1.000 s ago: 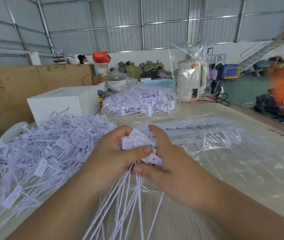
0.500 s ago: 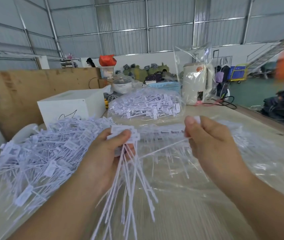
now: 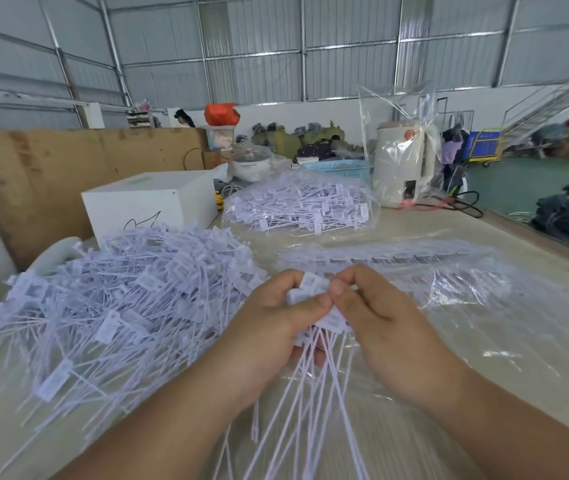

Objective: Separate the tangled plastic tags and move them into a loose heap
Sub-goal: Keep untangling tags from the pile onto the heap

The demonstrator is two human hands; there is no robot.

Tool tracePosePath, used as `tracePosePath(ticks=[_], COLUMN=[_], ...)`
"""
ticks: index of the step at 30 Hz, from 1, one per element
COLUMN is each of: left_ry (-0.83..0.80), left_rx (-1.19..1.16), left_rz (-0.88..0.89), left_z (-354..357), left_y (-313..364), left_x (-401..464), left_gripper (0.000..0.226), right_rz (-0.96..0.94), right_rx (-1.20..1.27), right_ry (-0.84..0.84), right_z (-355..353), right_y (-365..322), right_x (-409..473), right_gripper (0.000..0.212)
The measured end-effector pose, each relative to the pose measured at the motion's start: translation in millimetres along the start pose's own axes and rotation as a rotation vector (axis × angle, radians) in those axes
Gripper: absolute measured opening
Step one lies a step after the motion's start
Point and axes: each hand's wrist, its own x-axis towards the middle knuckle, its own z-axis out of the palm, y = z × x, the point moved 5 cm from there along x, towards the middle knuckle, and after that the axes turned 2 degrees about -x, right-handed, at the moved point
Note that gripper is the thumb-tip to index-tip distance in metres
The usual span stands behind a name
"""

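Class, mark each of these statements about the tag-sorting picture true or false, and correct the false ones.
1. Both hands hold one bundle of tags. True.
2. The loose heap lies right of the hands. False: it lies to their left.
3. The white box stands behind the heap. True.
4. The bagged tags farther back are in a blue basket. False: they lie in a clear bag on the table.
5. The left hand is empty. False: it grips the bundle.

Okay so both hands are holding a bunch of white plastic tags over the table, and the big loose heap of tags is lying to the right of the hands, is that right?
Not quite. The left hand and right hand do hold a bunch of white plastic tags over the table, but the head view shows the big loose heap lying to their left, not their right.
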Motion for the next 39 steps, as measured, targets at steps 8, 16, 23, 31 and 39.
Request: tracePosePath(ticks=[8,16,23,31,39], left_ry=[0.151,0.322,0.279,0.157,0.028], left_rx=[-0.138,-0.096,0.159,0.683,0.620], left_rz=[-0.016,0.076,0.248,0.185,0.174], left_z=[13,23,39,44,50], left_y=[-12,-14,-12,-22,-15], left_x=[2,-4,-7,3,-6], left_gripper=[0.005,0.007,0.007,0.088,0.082], right_rz=[0.043,0.155,0.244,0.448,0.479], right_rx=[-0.031,0.123,0.356,0.788,0.624], right_ry=[0.140,0.213,0.154,0.008,0.170], right_z=[6,18,31,33,9], right_y=[4,13,31,21,26], right_x=[1,-2,0,-4,0], right_gripper=[0.029,0.027,0.020,0.037,0.050])
